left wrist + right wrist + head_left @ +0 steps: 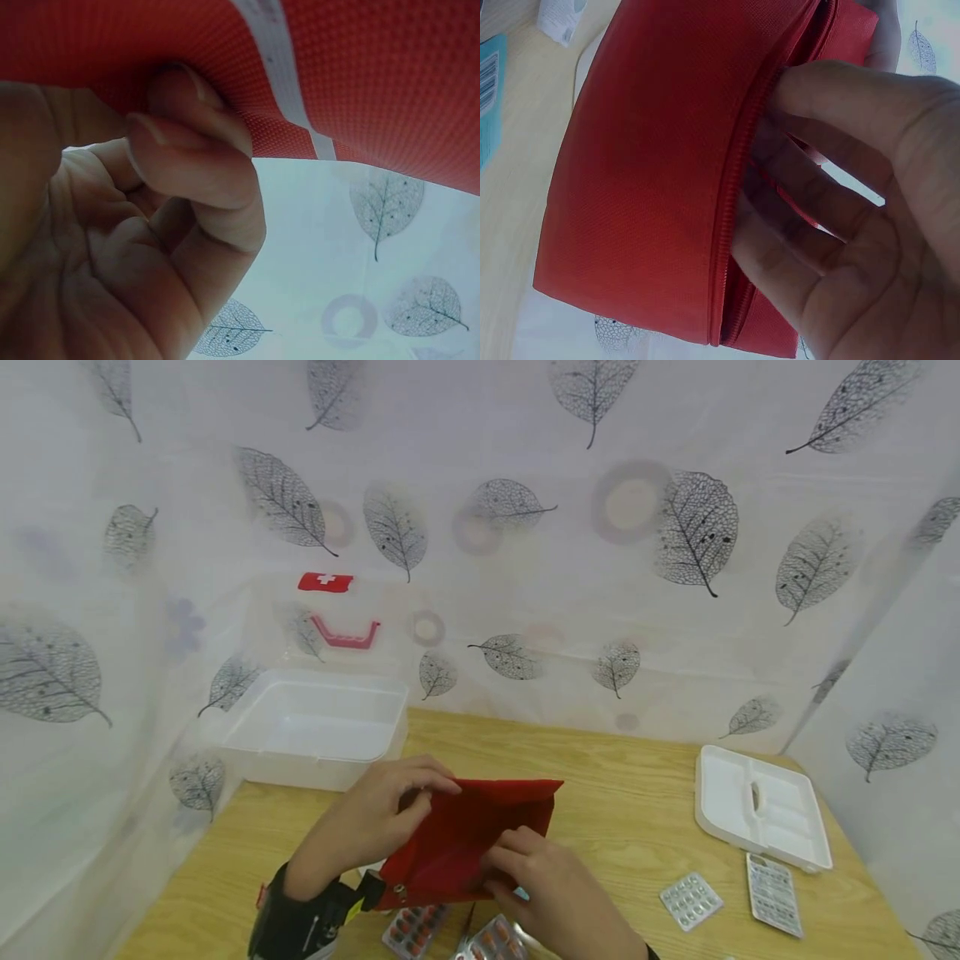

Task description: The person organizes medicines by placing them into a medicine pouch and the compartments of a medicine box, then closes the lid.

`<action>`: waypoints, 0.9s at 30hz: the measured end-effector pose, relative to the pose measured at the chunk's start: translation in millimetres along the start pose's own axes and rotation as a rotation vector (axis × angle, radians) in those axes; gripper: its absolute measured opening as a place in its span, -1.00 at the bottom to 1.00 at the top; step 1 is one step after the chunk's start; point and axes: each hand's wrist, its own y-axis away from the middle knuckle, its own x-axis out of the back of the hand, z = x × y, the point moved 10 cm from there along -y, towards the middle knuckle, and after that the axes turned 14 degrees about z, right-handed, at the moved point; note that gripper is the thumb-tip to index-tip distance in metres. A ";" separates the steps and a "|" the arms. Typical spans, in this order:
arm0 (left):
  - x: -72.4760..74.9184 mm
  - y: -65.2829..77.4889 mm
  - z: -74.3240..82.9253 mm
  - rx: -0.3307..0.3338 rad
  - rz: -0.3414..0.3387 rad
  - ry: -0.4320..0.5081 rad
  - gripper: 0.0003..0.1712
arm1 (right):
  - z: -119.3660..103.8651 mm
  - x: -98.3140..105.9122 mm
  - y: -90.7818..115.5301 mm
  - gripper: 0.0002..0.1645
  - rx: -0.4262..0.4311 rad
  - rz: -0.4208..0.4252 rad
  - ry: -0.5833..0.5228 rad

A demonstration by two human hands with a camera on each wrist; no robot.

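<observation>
While the red fabric zip pouch hangs open above the near middle of the pale wood-grain surface, its mouth depends on a light hold. The left grip pinches the far rim with fingertips and thumb; if that pinch slips, the far wall could fold inward and close the opening. The right grip has bent fingers inside the mouth against the near edge; whether they pinch anything, I cannot tell. Pulled out carelessly, those fingers could snag on the red toothed zip and drag the pouch askew. The black bulky wrist device sits close to the pouch's left near corner and might catch it as the arm turns. Below, clear blister packs of orange-brown capsules lie at the near side; lowering the pouch without looking could shove or cover them.
</observation>
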 end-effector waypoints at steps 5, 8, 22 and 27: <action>-2.2 0.3 -1.5 -0.002 -0.011 0.014 -0.63 | 0.5 -2.3 1.2 -0.68 -0.013 -0.037 -0.004; -3.1 0.4 -2.2 -0.006 -0.016 0.021 -0.62 | 0.0 -0.2 0.5 -0.69 -0.014 -0.020 0.002; 6.4 -2.7 -13.2 0.040 0.035 0.005 -0.66 | -35.3 -0.5 1.8 -0.90 0.087 -0.088 -0.245; 12.0 -4.7 -18.2 0.042 0.064 -0.008 -0.67 | -60.0 -48.0 13.6 -0.89 0.210 -0.297 -0.201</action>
